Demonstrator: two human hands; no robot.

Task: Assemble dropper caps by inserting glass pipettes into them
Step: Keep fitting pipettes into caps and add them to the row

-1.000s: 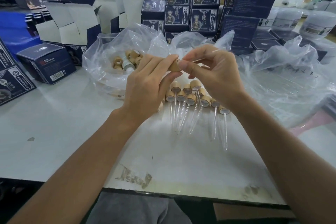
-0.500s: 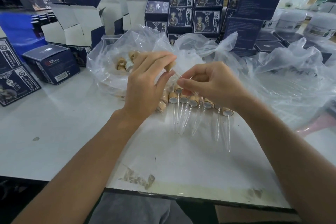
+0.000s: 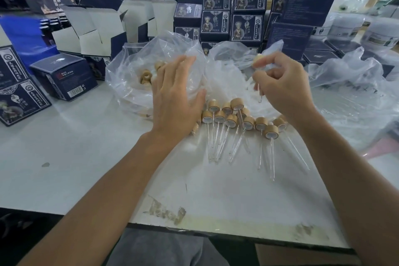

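The finished dropper [image 3: 258,65] was pinched in the right hand [image 3: 285,88], just behind the pile of done droppers [image 3: 237,123] on the table [image 3: 86,157]. It looked ready to be laid down there. The left hand [image 3: 177,97], fingers straight and holding nothing, reached left of the pile toward the bag of caps [image 3: 146,75], likely to pick the next one.

A white table [image 3: 64,157] fills the view, its surface scuffed, with a yellowish-brown stain near the front edge. Along the far edge stand stacks of dark navy printed boxes [image 3: 233,11], some bearing a figure design. Toward the far left corner sit open cartons with white flaps [image 3: 95,26] and a blue bin [image 3: 23,36]. White jars [image 3: 345,28] cluster at the far right corner. Even, bright light falls across everything.
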